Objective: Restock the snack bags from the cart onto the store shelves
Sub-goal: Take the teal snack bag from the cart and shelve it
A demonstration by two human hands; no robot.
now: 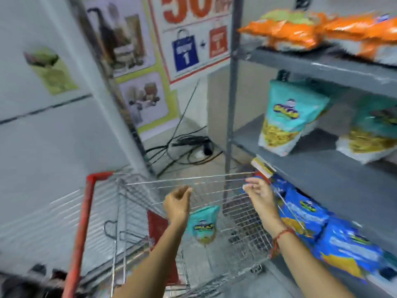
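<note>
A wire shopping cart (137, 203) with a red handle stands below me. One teal snack bag (203, 225) lies inside its basket. My left hand (177, 204) hovers above that bag, empty, fingers loosely curled. My right hand (258, 193) is over the cart's far right rim, fingers apart, holding nothing. On the grey shelf (322, 168) to the right stand teal snack bags (287, 119), with another (371, 130) further right. Orange bags (300, 33) lie on the top shelf and blue bags (311, 220) fill the shelf below.
A grey shelf upright (233, 82) rises just behind the cart. Black cables and a power strip (193, 147) lie on the floor beyond it. Posters and a sale sign (193, 39) cover the back wall. A white cabinet (53, 125) stands to the left.
</note>
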